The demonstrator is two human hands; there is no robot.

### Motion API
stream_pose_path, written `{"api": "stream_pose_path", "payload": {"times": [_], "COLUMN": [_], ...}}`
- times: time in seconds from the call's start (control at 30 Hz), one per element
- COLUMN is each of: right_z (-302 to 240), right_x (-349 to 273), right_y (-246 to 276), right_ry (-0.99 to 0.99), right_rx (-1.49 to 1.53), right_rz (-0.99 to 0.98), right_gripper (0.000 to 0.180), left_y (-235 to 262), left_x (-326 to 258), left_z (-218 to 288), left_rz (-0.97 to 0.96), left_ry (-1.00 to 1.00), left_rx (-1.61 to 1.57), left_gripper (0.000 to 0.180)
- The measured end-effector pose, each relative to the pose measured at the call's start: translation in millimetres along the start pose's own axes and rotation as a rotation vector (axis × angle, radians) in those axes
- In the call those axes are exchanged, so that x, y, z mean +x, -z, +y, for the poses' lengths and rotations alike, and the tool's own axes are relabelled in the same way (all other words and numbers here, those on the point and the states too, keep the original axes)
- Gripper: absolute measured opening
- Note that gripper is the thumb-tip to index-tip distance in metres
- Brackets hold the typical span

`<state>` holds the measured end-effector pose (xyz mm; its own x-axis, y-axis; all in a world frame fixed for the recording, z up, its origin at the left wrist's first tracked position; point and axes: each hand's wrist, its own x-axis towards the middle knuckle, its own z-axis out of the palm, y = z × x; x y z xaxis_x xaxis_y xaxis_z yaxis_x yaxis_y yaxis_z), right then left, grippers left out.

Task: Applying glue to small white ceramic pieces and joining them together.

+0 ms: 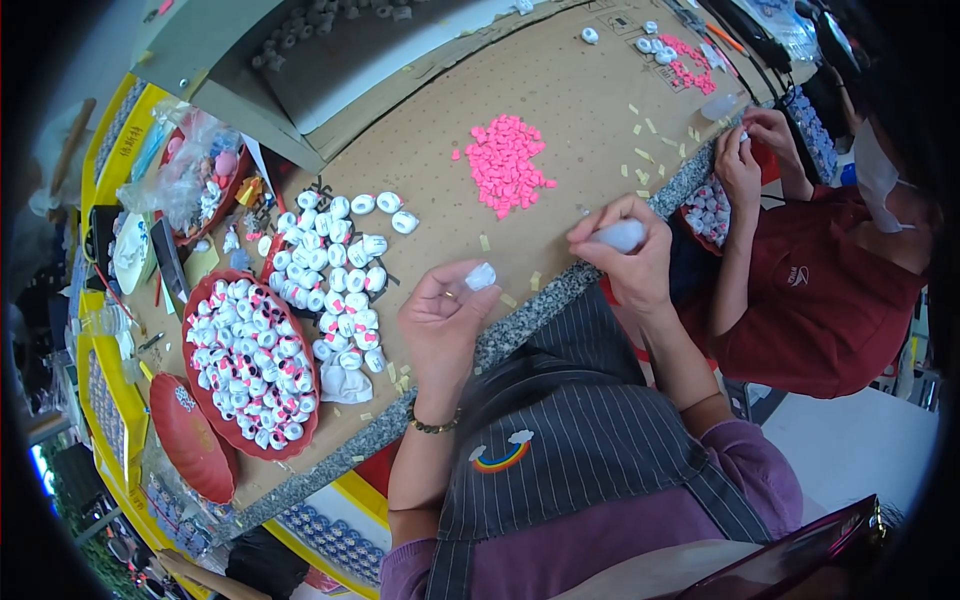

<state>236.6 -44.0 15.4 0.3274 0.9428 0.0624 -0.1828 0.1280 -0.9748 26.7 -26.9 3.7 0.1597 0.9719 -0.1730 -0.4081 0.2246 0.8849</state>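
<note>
My left hand (440, 315), with a beaded bracelet at the wrist, is closed on a small white piece (480, 277) between thumb and fingertips. To its right, over the table edge, my right hand (645, 262) curls round a whitish, rounded, bottle-like thing (621, 236); its tip is hidden by the fingers. Beyond both hands lies a heap of small bright pink pieces (505, 160). Left of my left hand is a spread of small white rounded pieces (335, 260), some with pink parts. A crumpled white cloth or tissue (345, 382) lies at the spread's near end.
A red scalloped tray (312, 400) full of white pieces with pink and dark parts stands left, beside another red tray (190, 440). A grey metal cabinet (225, 75) stands at the back. Paper strips (640, 150) dot the table. A co-worker in dark red (810, 290) works at right.
</note>
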Motion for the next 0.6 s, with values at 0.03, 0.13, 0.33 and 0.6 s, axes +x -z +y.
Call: {"api": "stream_pose_path", "payload": {"times": [0.03, 0.13, 0.33, 0.6], "right_z": [1, 12, 16, 8], "right_x": [7, 25, 51, 23], "right_y": [3, 10, -6, -21], "right_ry": [0.057, 0.201, 0.624, 0.503], "right_rx": [-0.064, -0.354, -1.164, -0.852], "right_rz": [-0.079, -0.121, -0.083, -0.229], "right_gripper": [0.014, 0.013, 0.017, 0.006], "left_y": [0, 4, 3, -2], "left_x": [0, 1, 5, 11], "left_z": [0, -2, -6, -10], "left_rz": [0.005, 0.006, 0.022, 0.034], "left_ry": [0.015, 0.049, 0.022, -0.005], "left_rx": [0.003, 0.037, 0.033, -0.041], "left_gripper": [0.027, 0.029, 0.031, 0.03]}}
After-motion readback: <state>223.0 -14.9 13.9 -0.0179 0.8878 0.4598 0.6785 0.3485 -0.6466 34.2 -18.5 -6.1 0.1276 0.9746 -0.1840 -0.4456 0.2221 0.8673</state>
